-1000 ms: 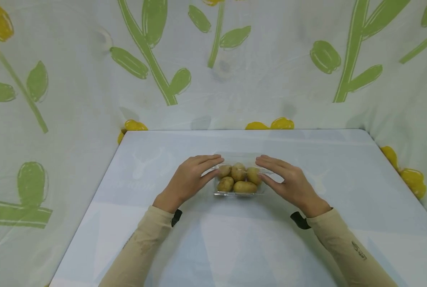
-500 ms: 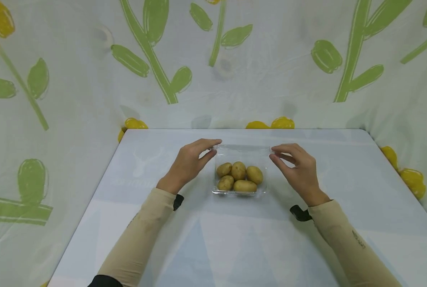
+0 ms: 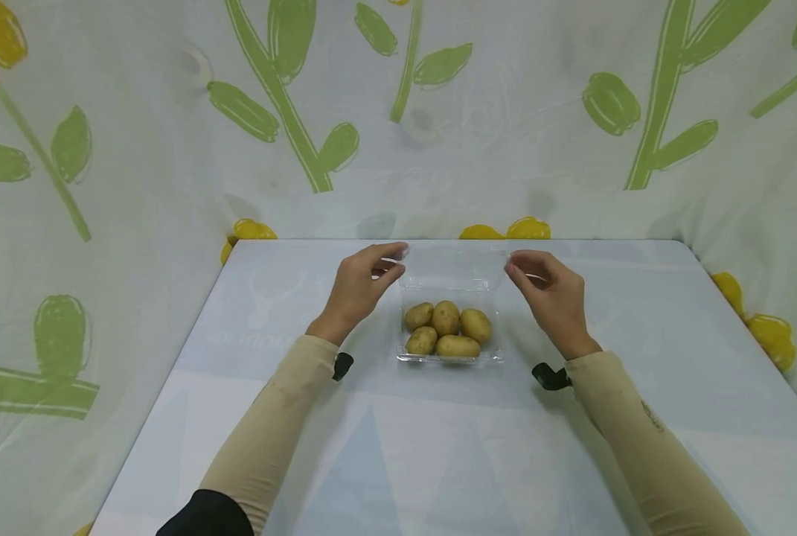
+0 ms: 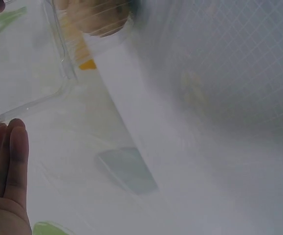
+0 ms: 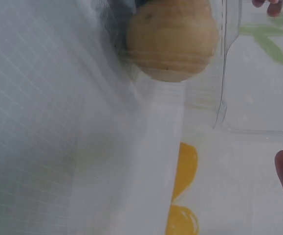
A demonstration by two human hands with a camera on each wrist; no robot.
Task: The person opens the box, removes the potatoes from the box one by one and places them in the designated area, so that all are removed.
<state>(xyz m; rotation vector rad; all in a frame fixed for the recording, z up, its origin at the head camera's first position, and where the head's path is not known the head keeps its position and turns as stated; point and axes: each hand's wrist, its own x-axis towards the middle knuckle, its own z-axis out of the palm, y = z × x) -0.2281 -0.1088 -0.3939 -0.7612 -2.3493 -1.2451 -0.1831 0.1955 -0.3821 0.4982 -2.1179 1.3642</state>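
Note:
A see-through plastic clamshell box (image 3: 411, 359) stands on the table with several potatoes (image 3: 457, 347) in its base. Its hinged lid (image 3: 455, 266) is raised, standing up at the back of the base. My left hand (image 3: 356, 289) pinches the lid's left corner between thumb and fingertips. At the opposite corner, my right hand (image 3: 552, 299) pinches the lid the same way. The left wrist view has the left hand (image 4: 7, 176) at the lid's edge (image 4: 33, 104). In the right wrist view a potato (image 5: 173, 41) shows through the box wall, and the right hand is mostly cut off.
The pale table (image 3: 411, 447) extends around the box on all sides. Behind it and to the left and right hangs a white cloth (image 3: 492, 171) printed with green leaves and yellow flowers. Beige sleeves (image 3: 274, 432) cover both forearms.
Both hands have moved up and away, swinging the lid from low over the potatoes to upright at the back. The base and potatoes have stayed in place.

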